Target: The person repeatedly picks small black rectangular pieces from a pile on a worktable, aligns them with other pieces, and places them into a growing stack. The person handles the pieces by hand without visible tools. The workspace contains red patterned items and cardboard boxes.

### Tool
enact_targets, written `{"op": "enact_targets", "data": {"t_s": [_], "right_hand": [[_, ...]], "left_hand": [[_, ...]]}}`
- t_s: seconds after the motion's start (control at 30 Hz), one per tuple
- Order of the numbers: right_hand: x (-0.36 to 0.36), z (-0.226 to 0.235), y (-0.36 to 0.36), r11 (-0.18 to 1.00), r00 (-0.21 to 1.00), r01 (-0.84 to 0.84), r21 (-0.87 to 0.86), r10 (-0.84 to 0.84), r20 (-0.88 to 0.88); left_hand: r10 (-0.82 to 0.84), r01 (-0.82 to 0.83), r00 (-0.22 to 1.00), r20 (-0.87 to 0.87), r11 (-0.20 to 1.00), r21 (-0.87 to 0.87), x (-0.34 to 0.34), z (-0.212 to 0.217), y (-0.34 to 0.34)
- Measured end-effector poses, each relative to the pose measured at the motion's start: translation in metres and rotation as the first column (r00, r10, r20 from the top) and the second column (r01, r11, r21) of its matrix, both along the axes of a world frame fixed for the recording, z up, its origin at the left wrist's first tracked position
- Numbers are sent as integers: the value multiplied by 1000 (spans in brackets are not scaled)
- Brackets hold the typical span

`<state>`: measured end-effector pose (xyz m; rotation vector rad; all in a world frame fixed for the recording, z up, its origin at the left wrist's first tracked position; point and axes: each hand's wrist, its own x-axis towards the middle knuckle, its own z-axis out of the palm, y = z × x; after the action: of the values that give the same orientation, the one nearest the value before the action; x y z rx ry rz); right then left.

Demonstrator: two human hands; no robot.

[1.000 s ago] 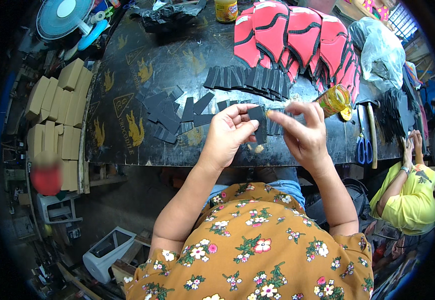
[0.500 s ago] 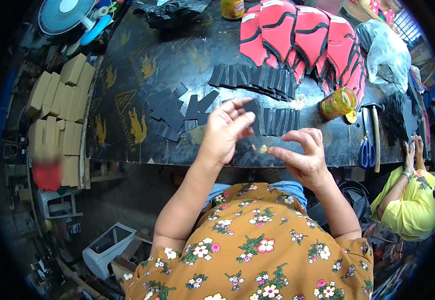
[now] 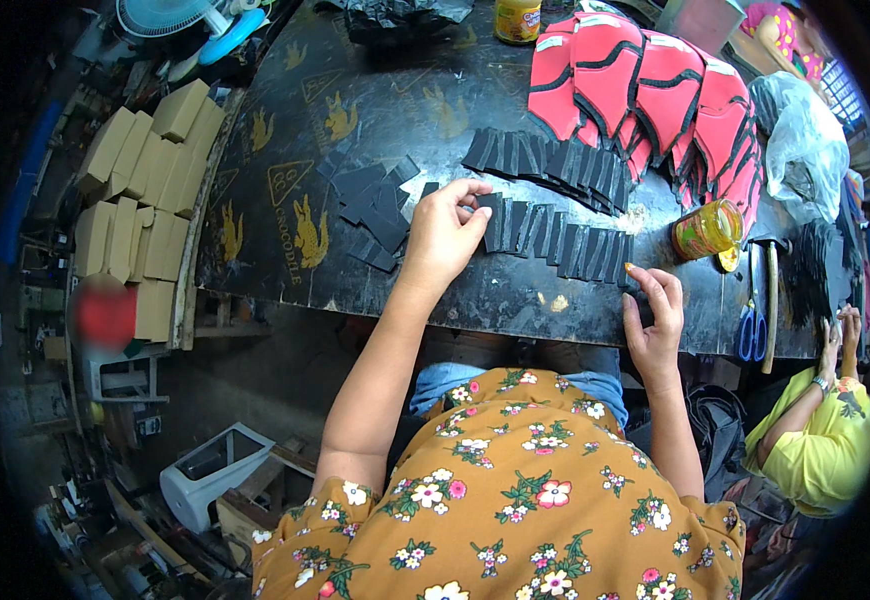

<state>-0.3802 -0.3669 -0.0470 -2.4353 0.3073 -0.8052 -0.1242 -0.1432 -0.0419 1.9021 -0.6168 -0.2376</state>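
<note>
My left hand [image 3: 445, 235] pinches a small flat black piece [image 3: 492, 207] between thumb and fingers, at the left end of a row of overlapping black pieces [image 3: 557, 240] on the table. By the row's right end, my right hand [image 3: 658, 318] is open, with thumb and fingers apart. A yellowish smear shows on its index fingertip, which is close to the last piece. Left of my left hand lies a loose heap of black pieces [image 3: 370, 205]. Behind the near row runs a second overlapping row [image 3: 545, 165]. An open jar of yellow stuff [image 3: 707, 230] leans to the right.
Pink, black-edged panels [image 3: 610, 75] are stacked at the back right. Blue-handled scissors [image 3: 752, 330] and a hammer [image 3: 771, 300] lie near the right edge. A clear plastic bag [image 3: 805, 150] and a co-worker in yellow [image 3: 823, 440] are beyond. Brown boxes [image 3: 150, 165] stand left.
My left hand has brought the black piece down to the row's left end. My right hand has moved right to the row's other end, and the whole view has shifted.
</note>
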Motion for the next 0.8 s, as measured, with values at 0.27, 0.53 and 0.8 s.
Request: {"op": "enact_targets", "data": {"t_s": [0.27, 0.53, 0.8], "right_hand": [[-1, 1, 1, 1000, 1000, 10, 26, -10, -17], [-1, 4, -3, 994, 1000, 20, 111, -20, -6], [-11, 66, -72, 914, 952, 297, -278, -263, 155]], "left_hand": [[109, -212, 846, 522, 967, 142, -1, 21, 16], [-189, 1, 862, 470, 928, 372, -6, 26, 61], [-278, 26, 796, 538, 903, 428, 6, 26, 73]]}}
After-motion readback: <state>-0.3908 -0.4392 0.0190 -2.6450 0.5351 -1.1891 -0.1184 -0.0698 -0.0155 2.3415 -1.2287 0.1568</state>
